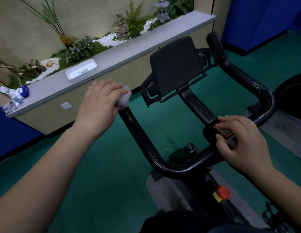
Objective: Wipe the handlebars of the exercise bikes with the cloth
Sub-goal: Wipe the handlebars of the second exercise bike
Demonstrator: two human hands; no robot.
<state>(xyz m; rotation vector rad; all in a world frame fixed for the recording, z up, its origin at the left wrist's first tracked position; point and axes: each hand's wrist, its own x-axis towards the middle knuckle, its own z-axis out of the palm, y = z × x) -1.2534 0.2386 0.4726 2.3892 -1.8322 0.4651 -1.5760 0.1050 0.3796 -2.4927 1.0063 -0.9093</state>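
We are wiping an exercise bike's black handlebar [146, 145], our left hand [99, 101] clenching the grey cloth [125, 98] around its left tip while our right hand [237, 145] is gripping the centre clamp, the right horn likely coming next.

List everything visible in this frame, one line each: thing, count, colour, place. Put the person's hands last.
handlebar: one, black, centre, looping from left end to right end.
cloth: one, grey, bunched on the handlebar's left end.
console holder: one, black, on the stem above the bar.
red knob: one, red, on the frame below the bar.
ledge: one, grey, upper left.
tray: one, white, on the ledge.
stone lantern: one, grey, among the plants behind the ledge.
floor: green.
left hand: closed over the cloth.
right hand: gripping the bar near the stem.
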